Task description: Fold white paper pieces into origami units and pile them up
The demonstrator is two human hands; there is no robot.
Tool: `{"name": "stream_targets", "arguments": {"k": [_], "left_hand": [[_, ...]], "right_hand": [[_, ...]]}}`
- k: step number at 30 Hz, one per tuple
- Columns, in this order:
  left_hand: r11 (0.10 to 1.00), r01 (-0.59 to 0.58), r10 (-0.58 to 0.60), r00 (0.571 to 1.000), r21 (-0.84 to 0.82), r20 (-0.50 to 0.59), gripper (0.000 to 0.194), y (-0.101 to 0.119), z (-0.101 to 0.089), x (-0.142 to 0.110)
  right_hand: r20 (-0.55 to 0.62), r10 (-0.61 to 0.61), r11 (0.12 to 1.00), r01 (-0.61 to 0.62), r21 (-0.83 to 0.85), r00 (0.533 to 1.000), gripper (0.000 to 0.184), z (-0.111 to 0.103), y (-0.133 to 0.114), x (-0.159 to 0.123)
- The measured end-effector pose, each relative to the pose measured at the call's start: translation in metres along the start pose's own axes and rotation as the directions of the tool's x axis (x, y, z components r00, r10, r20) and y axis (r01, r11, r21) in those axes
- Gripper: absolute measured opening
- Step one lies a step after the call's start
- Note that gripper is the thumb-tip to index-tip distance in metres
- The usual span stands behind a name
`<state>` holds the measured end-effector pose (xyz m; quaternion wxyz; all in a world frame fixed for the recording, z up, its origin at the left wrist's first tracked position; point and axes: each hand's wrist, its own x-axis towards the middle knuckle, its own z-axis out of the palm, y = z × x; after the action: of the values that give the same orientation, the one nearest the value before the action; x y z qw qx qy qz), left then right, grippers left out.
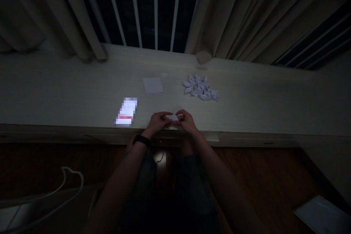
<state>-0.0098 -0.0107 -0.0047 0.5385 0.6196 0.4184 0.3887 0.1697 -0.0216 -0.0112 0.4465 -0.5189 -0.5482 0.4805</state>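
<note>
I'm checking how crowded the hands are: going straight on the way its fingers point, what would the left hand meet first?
The left hand would first meet the small white paper held between both hands, then most likely the right hand just beyond, though depth is hard to judge here.

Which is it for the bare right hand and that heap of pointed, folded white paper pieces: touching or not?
Apart. The head view plainly shows a strip of pale, flat surface between the right hand and the heap.

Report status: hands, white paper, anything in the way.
Left hand and right hand pinching small white paper between them. Paper partly hidden by fingers. Nothing seen blocking; lit phone lies left.
</note>
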Motion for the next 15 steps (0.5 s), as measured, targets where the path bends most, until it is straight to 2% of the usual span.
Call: {"name": "stream_targets", "arguments": {"k": [7, 15], "left_hand": [[0.999, 0.023, -0.023, 1.0, -0.025, -0.01, 0.048, 0.01, -0.003, -0.002], [1.0, 0.022, -0.022, 1.0, 0.001, -0.021, 0.045, 0.009, -0.001, -0.003]], "right_hand": [[0.085, 0.036, 0.998, -0.04, 0.05, 0.996, 0.045, -0.009, -0.007, -0.003], [0.033, 0.06, 0.997, -0.061, 0.04, 0.998, 0.046, -0.008, -0.006, 0.0]]}}
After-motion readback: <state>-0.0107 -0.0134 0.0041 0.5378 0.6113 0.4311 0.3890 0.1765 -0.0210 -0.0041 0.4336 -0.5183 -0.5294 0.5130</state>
